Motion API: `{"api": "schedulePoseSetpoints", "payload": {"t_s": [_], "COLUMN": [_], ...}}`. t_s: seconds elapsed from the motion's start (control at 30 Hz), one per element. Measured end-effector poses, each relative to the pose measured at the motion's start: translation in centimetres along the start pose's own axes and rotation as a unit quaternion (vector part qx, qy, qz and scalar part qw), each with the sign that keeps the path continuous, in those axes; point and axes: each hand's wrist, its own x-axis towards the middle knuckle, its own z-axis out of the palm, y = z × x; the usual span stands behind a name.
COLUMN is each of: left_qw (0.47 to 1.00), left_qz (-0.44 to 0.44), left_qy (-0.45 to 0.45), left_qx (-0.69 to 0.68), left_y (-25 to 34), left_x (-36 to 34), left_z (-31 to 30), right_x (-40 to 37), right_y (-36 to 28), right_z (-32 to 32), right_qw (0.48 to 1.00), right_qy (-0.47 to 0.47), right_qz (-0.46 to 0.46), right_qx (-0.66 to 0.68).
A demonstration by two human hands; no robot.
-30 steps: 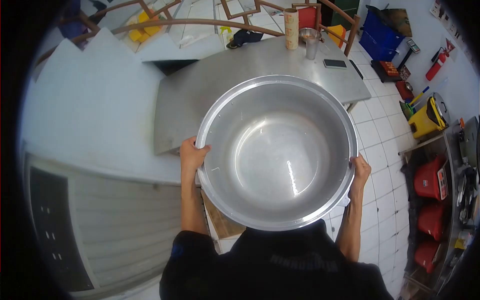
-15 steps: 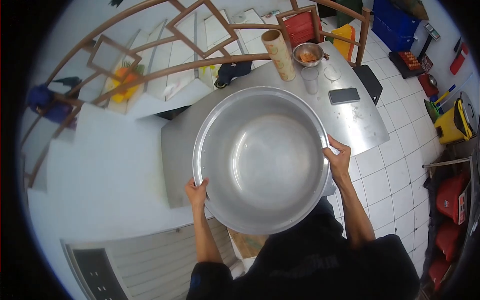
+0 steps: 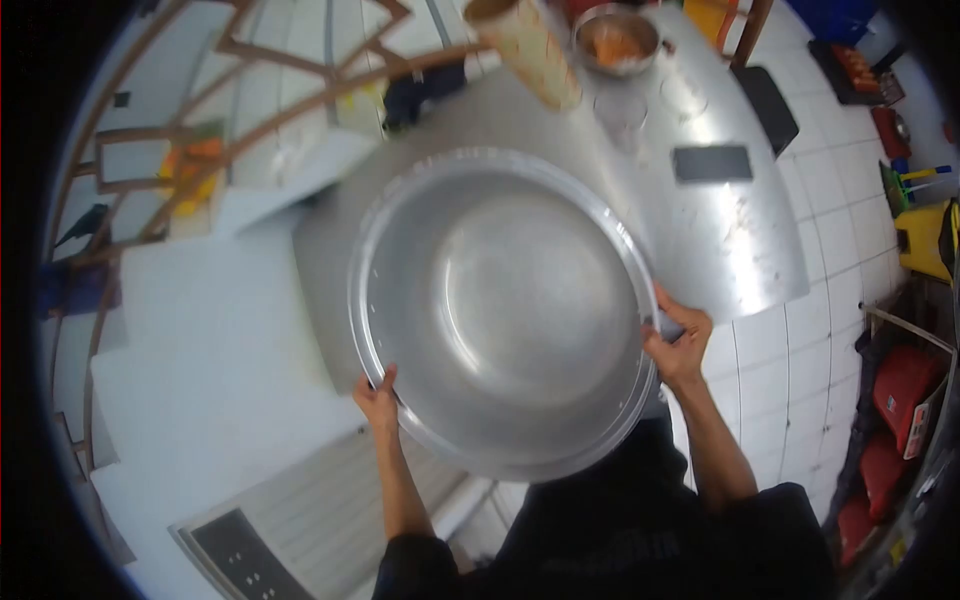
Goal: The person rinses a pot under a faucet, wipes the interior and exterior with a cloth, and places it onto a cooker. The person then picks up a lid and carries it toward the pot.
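A large, round aluminium pot [image 3: 530, 290] fills the middle of the view, with nothing inside it. Its open mouth faces up toward me. My left hand [image 3: 378, 402] grips the lower left of the rim, thumb over the edge. On the right side, my right hand [image 3: 682, 342] is wrapped round the rim beside a handle, with the thumb inside. Behind the pot lies a metal table [image 3: 720, 240]; whether the pot's base touches it is hidden.
On the table are a dark phone [image 3: 712, 163], a clear cup [image 3: 622, 112], a tall patterned roll [image 3: 530, 55] and a metal bowl [image 3: 615, 40] with orange food. A brown railing [image 3: 300, 85] runs along white stairs at left. Red containers [image 3: 905, 390] stand at right.
The view has tilted and shifted, so the table and its items appear higher and turned. The pot sits slightly further left in view, still held by both hands.
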Motion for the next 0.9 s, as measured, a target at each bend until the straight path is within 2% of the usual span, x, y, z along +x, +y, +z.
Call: {"api": "schedulePoseSetpoints", "payload": {"t_s": [0.07, 0.1, 0.17, 0.2, 0.23, 0.3, 0.33, 0.4, 0.43, 0.5, 0.53, 0.57, 0.63, 0.7, 0.77, 0.8, 0.83, 0.87, 0.9], "left_qw": [0.996, 0.993, 0.999, 0.999, 0.998, 0.998, 0.997, 0.997, 0.996, 0.996, 0.995, 0.993, 0.993, 0.994, 0.978, 0.977, 0.968, 0.946, 0.944], "left_qz": [-0.039, -0.064, -0.036, -0.047, -0.051, -0.06, -0.064, -0.071, -0.075, -0.075, -0.085, -0.094, -0.088, -0.08, -0.111, -0.11, -0.015, 0.081, 0.083], "left_qy": [-0.004, -0.008, 0.016, 0.014, 0.015, 0.016, 0.019, 0.019, 0.014, 0.01, 0.001, -0.006, -0.01, -0.012, -0.054, -0.056, -0.039, -0.021, -0.022], "left_qx": [0.081, 0.096, 0.007, 0.008, 0.016, 0.028, 0.024, 0.026, 0.037, 0.053, 0.059, 0.065, 0.072, 0.077, 0.169, 0.172, 0.246, 0.314, 0.318], "left_y": [-1.6, -1.7, -0.5, -1.2, -0.2, 0.2, 0.4, 0.9, 1.4, 1.4, 1.1, 1.0, 1.0, 1.4, 3.0, 3.6, 4.3, 5.1, 6.2], "left_x": [0.0, -0.2, -0.4, -0.8, -1.1, -0.7, -0.7, -0.6, -0.7, -0.4, -0.4, -0.4, -0.2, -0.1, 0.1, 0.2, 0.5, 0.9, 1.6], "left_z": [-1.4, -0.9, -0.5, -0.6, -0.5, -0.2, -0.1, 0.1, 0.1, -0.2, -0.7, -1.0, -0.9, -0.6, -0.2, 0.4, 1.2, 2.2, 3.0], "right_x": [-0.6, -0.6, 0.0, -0.9, -1.0, -0.8, -0.8, -1.6, -2.0, -3.2, -4.5, -4.8, -5.0, -6.1, -6.0, -6.3, -6.9, -7.6, -8.0], "right_y": [-0.1, -0.3, -1.0, -1.0, -1.7, -2.3, -2.7, -3.0, -2.7, -1.4, -1.3, -1.6, -2.3, -1.8, -2.3, -2.4, -2.4, -2.4, -2.2], "right_z": [-0.9, -1.1, -1.2, -0.9, -0.9, 0.2, 0.1, -1.0, -1.4, -1.9, -2.5, -2.8, -3.5, -3.4, -3.0, -2.4, -2.9, -3.9, -4.2], "right_qw": [0.999, 0.998, 0.992, 0.989, 0.99, 0.989, 0.99, 0.99, 0.99, 0.992, 0.986, 0.988, 0.985, 0.986, 0.991, 0.991, 0.991, 0.988, 0.984], "right_qy": [-0.028, -0.04, -0.052, -0.067, -0.07, -0.045, -0.047, -0.084, -0.085, -0.024, 0.002, 0.003, -0.061, -0.031, 0.0, 0.032, 0.034, -0.008, -0.051], "right_qz": [-0.016, 0.01, -0.062, -0.096, -0.081, -0.108, -0.104, -0.015, -0.008, -0.067, -0.065, -0.059, -0.003, -0.004, 0.001, 0.017, 0.019, 0.035, 0.051], "right_qx": [-0.032, -0.036, -0.094, -0.093, -0.096, -0.087, -0.087, -0.115, -0.112, -0.107, -0.152, -0.146, -0.163, -0.163, -0.131, -0.132, -0.13, -0.148, -0.163]}}
